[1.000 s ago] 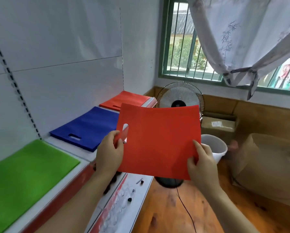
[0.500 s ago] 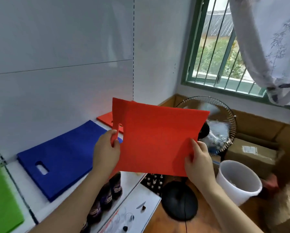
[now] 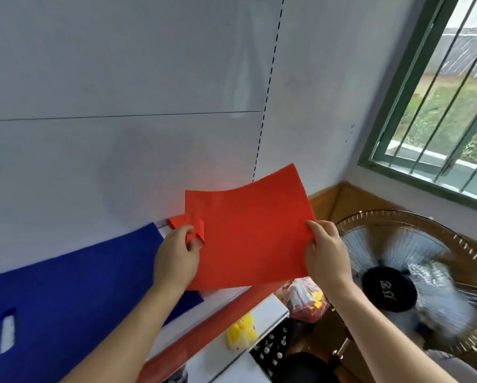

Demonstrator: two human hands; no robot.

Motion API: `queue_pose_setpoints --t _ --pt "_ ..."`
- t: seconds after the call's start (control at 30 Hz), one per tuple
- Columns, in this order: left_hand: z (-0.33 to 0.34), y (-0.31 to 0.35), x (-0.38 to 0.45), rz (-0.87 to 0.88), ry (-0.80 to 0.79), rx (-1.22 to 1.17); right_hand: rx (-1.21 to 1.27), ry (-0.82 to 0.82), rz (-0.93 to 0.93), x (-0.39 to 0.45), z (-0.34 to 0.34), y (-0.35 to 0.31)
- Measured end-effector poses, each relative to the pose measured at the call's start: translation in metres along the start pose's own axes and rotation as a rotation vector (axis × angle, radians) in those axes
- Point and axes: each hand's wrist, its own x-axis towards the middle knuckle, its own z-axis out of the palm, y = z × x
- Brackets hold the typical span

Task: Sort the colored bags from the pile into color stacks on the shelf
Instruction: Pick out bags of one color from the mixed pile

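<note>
- Both our hands hold one red bag [image 3: 254,239] up in front of the white back panel [image 3: 121,78]: our left hand [image 3: 176,261] grips the bag's left edge at the handle cut-out, fingers curled round the folded strip of fabric there, while our right hand [image 3: 326,255] pinches the right edge, thumb on the near face and fingers hidden behind.
- We see the white back panel filling most of the view, with a dashed slotted upright [image 3: 267,87] running down it and ending just behind the red bag's top edge.
- We see the red bag held slightly tilted, its upper right corner highest, over the right end of the shelf [image 3: 226,298]; whether it touches the shelf we cannot tell.
- We see a blue bag stack [image 3: 66,294] lying flat on the shelf to the left, its handle slot near the left edge; our left forearm crosses over its right part.
- We see a standing fan [image 3: 414,283] at lower right, near our right hand, its blades blurred.
- We see a green-framed barred window [image 3: 436,111] at upper right.
- We see a small piece of red fabric [image 3: 176,221] on the shelf just above our left hand, against the back panel.
- We see yellow packets [image 3: 240,333] on a lower shelf, and a clear bag of red and yellow items [image 3: 303,299] just beside them under the red bag.
</note>
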Motion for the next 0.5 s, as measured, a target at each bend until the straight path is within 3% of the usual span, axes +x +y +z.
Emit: queue_pose_setpoints --t 0.3,0.5 --pt "0.027 0.006 0.01 -0.237 0.082 0.332 -0.007 -0.242 -0.248 0.117 0.079 0.025" --pt "0.05 0.024 -0.002 -0.355 0.142 0.53 -0.033 -0.414 -0.338 0.15 0.108 0.05"
